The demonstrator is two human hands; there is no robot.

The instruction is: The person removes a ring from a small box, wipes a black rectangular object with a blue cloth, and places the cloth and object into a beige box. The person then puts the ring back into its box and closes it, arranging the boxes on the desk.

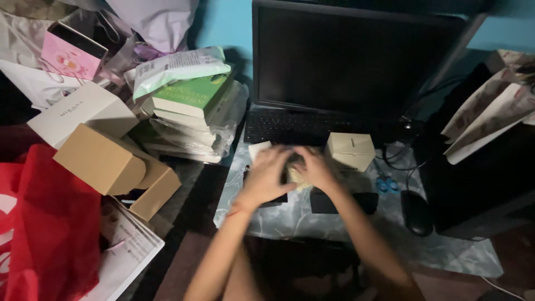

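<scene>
A cluttered desk (312, 220) with a pale marbled cover sits against a teal wall, under dim light, with a big dark monitor (356, 56) at the back and a black keyboard (295, 127) at its foot. The front edge of the desk lies bare near the forearms, but the sides are crowded: a stack of books (192, 108) wrapped in clear plastic to the left, plain cardboard boxes (114, 164) and a red cloth bag (50, 223) beyond it, a black mouse (417, 213) and patterned paper bags (490, 111) to the right. The left hand (267, 174) and right hand (313, 168) meet in the middle of the desk, blurred, fingers curled around a small pale yellowish thing (298, 177); how firmly they grip it cannot be told. A small cream square box (351, 149) stands just beside the right hand
</scene>
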